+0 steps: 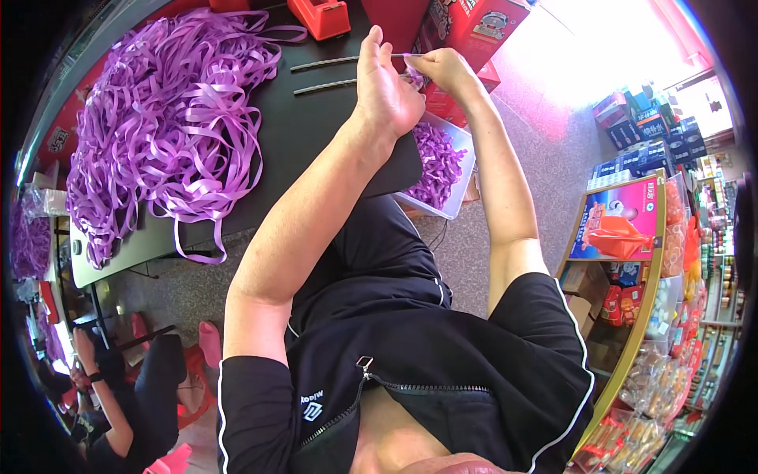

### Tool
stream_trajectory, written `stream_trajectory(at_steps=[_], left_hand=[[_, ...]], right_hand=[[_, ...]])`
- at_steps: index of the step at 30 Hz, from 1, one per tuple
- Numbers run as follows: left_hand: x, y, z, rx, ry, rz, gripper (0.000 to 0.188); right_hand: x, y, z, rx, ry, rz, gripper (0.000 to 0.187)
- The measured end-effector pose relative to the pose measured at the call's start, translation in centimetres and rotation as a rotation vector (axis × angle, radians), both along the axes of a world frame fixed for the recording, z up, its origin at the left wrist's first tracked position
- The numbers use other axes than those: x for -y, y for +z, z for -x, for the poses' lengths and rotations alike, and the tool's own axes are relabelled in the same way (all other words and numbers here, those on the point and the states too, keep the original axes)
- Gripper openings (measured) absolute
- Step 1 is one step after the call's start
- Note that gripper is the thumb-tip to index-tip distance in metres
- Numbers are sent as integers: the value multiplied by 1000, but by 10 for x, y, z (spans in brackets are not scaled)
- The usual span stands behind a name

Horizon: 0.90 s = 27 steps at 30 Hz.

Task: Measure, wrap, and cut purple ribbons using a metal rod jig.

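Two twisted metal rods point(324, 87) stick out side by side over the dark table, running behind my left hand point(385, 85). That hand is upright at the rods, fingers stretched upward and palm turned to the right. Just right of it, my right hand point(448, 73) pinches a purple ribbon point(414, 77) beside the end of the upper rod. The ribbon between the hands is small and partly hidden by my fingers. A large tangled heap of purple ribbon point(170, 118) lies on the table to the left. Below my hands, a white plastic bin point(466, 170) holds bunched purple ribbon pieces.
A red tape dispenser point(322, 17) sits at the table's far edge, near red boxes point(493, 31). The dark table's point(292, 150) rounded corner lies under my left wrist. Another person point(118, 403) sits at lower left. Shelves with packaged goods point(655, 371) line the right.
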State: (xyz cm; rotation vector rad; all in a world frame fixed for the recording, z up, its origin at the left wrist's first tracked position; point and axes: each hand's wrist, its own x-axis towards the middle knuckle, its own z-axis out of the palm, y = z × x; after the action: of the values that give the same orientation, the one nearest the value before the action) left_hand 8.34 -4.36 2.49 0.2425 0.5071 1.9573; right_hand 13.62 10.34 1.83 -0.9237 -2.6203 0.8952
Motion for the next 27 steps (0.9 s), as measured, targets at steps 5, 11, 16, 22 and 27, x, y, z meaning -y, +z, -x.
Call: stream_trajectory(at_steps=[5, 11, 16, 22, 27], left_hand=[[1, -2, 4, 43, 25, -35, 95], [41, 37, 4, -256, -157, 183, 72], [68, 28, 35, -1667, 208, 314, 51], [58, -26, 51, -2328, 420, 706, 68], [62, -28, 55, -2323, 340, 743, 72]], right_hand=[[-10, -17, 4, -150, 52, 664, 52], [-45, -15, -5, -243, -121, 470, 50], [-50, -4, 21, -209, 264, 313, 39], [-55, 0, 36, 67, 424, 586, 27], [-50, 2, 33, 24, 348, 767, 22]])
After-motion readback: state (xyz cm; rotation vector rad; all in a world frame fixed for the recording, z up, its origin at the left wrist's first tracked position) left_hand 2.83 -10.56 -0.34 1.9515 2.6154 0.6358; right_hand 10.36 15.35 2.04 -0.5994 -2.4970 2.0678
